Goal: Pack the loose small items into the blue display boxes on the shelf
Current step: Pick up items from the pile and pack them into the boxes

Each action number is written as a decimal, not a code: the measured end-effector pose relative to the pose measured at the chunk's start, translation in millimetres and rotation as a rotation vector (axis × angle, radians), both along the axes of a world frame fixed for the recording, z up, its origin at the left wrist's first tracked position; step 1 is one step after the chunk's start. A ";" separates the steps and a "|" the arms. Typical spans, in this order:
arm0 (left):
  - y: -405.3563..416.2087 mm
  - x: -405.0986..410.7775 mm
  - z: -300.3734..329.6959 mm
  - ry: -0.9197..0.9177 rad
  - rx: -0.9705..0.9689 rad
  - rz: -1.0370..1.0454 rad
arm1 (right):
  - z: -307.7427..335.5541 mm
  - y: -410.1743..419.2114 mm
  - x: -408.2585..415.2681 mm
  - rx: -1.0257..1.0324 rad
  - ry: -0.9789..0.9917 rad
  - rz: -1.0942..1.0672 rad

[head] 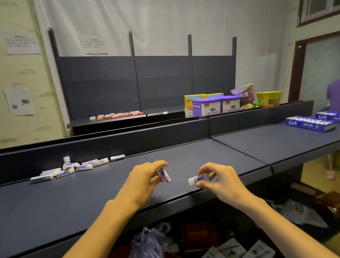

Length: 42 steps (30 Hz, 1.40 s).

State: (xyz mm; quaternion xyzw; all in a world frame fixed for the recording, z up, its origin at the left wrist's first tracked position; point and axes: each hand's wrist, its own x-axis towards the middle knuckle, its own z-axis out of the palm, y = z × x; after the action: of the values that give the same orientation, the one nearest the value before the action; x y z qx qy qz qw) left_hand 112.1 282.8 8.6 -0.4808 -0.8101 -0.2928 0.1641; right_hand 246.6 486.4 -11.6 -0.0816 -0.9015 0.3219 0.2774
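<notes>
Centre frame, nearest: left hand (146, 178) pinches one small white item (164, 175), tilted near upright; right hand (219, 179) pinches another (197, 179) lying roughly level, both just above the dark shelf (88, 199). Left of centre, further back, a loose pile of the same items (71, 168) sits vs the shelf's back wall. Far right edge: two blue display boxes (309, 123). Step looks like carry, w/ both hands loaded. Next calls for a move right to the boxes, then slotting each in.
</notes>
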 end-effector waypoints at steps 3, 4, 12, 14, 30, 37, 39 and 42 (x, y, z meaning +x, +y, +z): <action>20.2 15.3 1.5 0.007 -0.016 0.017 | 0.9 21.6 11.6 -0.028 0.000 0.006; 26.4 18.0 2.4 0.017 -0.044 0.038 | 0.7 28.9 14.7 -0.037 -0.002 0.007; 105.0 26.2 -9.3 0.041 -0.095 0.084 | 3.9 110.8 29.5 -0.015 -0.007 -0.022; 136.3 25.7 -13.0 0.023 -0.105 0.075 | 3.6 137.7 32.2 0.006 -0.009 -0.028; 407.1 39.5 -21.2 -0.018 -0.091 -0.030 | 10.0 408.9 61.2 0.196 -0.060 -0.098; 503.0 61.3 -18.6 0.000 -0.094 -0.063 | 2.8 513.0 86.6 0.148 -0.065 -0.144; 531.3 70.6 -19.7 -0.004 -0.104 -0.063 | 2.0 542.4 93.9 0.154 -0.071 -0.137; 577.6 88.6 -19.9 -0.006 -0.117 -0.052 | 4.7 586.8 108.0 0.147 -0.067 -0.132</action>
State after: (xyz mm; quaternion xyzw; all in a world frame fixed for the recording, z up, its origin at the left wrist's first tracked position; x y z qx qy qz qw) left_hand 200.7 860.4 -11.3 -0.5097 -0.8134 -0.2504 0.1257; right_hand 354.6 1073.2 -6.8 -0.1312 -0.9241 0.2332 0.2729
